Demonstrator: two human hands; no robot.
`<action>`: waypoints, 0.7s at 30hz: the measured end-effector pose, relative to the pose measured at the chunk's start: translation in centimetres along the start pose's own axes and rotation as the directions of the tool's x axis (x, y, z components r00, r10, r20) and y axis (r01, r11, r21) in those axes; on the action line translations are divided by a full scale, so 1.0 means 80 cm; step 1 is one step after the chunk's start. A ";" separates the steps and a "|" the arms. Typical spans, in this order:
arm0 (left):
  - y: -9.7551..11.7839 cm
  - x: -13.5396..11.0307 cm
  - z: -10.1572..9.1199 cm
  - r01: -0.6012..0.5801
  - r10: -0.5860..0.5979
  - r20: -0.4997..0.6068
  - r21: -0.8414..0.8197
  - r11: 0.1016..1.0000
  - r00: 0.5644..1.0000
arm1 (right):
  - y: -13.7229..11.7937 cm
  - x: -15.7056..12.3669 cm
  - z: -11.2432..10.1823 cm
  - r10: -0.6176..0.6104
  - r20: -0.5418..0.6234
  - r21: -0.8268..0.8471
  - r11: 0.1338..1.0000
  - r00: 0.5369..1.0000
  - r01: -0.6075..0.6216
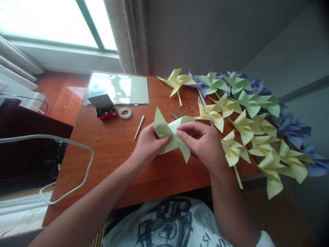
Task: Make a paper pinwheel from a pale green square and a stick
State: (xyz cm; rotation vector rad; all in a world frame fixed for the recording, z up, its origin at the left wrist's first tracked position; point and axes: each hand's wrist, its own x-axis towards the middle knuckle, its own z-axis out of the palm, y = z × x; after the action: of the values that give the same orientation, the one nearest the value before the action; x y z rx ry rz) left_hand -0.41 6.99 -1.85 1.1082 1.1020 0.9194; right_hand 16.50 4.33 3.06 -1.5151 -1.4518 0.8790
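A pale green paper pinwheel [177, 143] is held up over the table between both my hands. My left hand [151, 139] grips it from the left, thumb pressed near its centre. My right hand [202, 139] pinches close to the middle from the right, thumb and forefinger together; whether a small pin is between them I cannot make out. Behind the pinwheel lie scissors [175, 114], partly hidden by the paper. A rolled pale green paper stick [139, 127] rests on the table just left of my left hand.
Finished yellow pinwheels [244, 127], green ones [211, 82] and purple ones [293, 127] crowd the right side. At the back left are pale paper sheets [139, 90], an opened small box [104, 109] of metal pieces and a tape roll [125, 113]. A white cable [89, 164] loops at left.
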 end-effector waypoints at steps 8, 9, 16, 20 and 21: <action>0.012 -0.002 0.004 0.093 -0.102 -0.045 -0.163 0.982 0.994 | 0.012 -0.008 0.009 -0.111 -0.003 -0.179 0.978 0.994 0.109; 0.012 -0.003 0.005 0.096 -0.106 -0.044 -0.175 0.980 0.993 | 0.013 -0.008 0.009 -0.144 -0.012 -0.206 0.969 0.989 0.139; 0.015 -0.005 0.006 0.106 -0.114 -0.028 -0.214 0.971 0.993 | 0.017 -0.010 0.015 -0.328 -0.044 -0.339 0.893 0.944 0.295; 0.016 -0.005 0.006 0.107 -0.116 -0.026 -0.229 0.968 0.993 | 0.017 -0.011 0.016 -0.397 -0.030 -0.415 0.840 0.917 0.350; 0.017 -0.005 0.006 0.108 -0.116 -0.024 -0.233 0.967 0.993 | 0.017 -0.011 0.016 -0.406 -0.027 -0.427 0.831 0.913 0.357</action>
State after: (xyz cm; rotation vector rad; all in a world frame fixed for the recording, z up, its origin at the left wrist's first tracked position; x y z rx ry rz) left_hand -0.06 6.81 -0.44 0.8328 1.0475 0.9553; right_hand 15.84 3.63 1.26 -1.4592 -1.8499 0.2386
